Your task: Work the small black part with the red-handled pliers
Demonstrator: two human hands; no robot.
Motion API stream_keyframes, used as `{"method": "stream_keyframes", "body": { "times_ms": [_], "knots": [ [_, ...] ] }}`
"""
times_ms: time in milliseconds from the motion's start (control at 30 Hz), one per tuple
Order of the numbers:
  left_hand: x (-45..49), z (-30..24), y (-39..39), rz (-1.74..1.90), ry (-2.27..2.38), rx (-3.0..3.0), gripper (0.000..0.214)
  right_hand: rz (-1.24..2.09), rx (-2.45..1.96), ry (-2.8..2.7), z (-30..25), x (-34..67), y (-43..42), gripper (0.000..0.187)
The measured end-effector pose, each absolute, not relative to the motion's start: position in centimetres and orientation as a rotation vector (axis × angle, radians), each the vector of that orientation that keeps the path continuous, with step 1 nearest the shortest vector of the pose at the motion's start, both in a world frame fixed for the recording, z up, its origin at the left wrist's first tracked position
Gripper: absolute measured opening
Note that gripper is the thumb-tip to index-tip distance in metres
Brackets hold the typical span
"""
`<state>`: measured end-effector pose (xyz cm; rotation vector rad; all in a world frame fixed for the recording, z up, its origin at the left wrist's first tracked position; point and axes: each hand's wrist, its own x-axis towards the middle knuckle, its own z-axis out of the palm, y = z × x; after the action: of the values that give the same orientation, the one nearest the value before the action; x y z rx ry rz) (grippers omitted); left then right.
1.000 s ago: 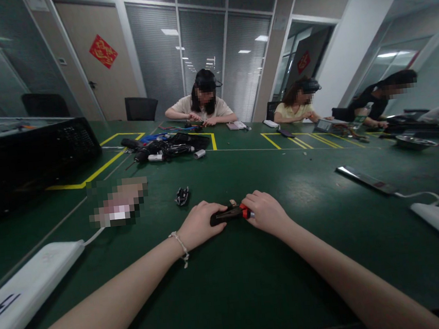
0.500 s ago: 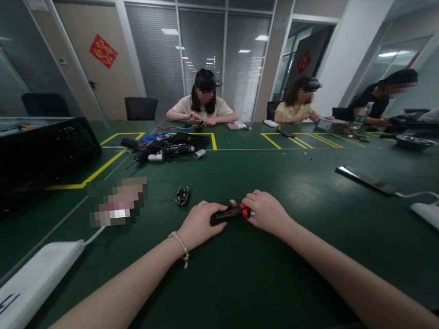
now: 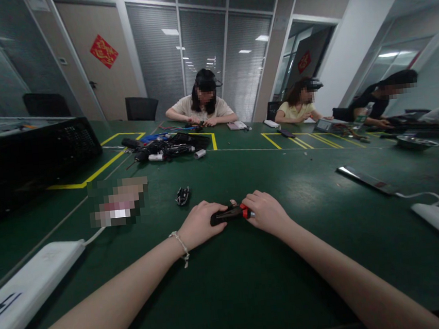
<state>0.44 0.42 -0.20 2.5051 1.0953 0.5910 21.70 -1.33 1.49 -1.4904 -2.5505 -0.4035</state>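
My left hand [image 3: 201, 222], with a beaded bracelet at the wrist, grips a small black part [image 3: 217, 218] between thumb and fingers. From the other side my right hand [image 3: 266, 213] is closed around the red handles of a pair of pliers [image 3: 236, 213]. The dark jaws point left and meet the black part; whether they bite on it I cannot tell. A tiny light-coloured bit [image 3: 233, 203] shows just behind the jaws. Beyond my left hand lies a small black-and-silver piece [image 3: 182, 196] on the green tabletop [image 3: 231, 287].
A black computer case [image 3: 36, 161] stands at the left. Cables and a drill [image 3: 167, 146] are heaped beyond. White power banks [image 3: 38, 295] with cords lie on both sides, and a phone [image 3: 364, 179] at the right. A metal bowl [image 3: 415, 141] is farther right. Several people sit across the table.
Both my hands, the pliers and the black part stay in nearly the same place. Across the table, a co-worker's hands have shifted slightly.
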Motion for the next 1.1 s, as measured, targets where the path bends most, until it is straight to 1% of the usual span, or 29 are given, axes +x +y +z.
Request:
{"method": "stream_keyframes", "body": {
  "times_ms": [1100],
  "knots": [
    [0.47,0.00,0.35,0.584,1.091,2.496,0.036,-0.420,-1.488,-2.556,1.36,21.74,-1.21,0.015]
  ]
}}
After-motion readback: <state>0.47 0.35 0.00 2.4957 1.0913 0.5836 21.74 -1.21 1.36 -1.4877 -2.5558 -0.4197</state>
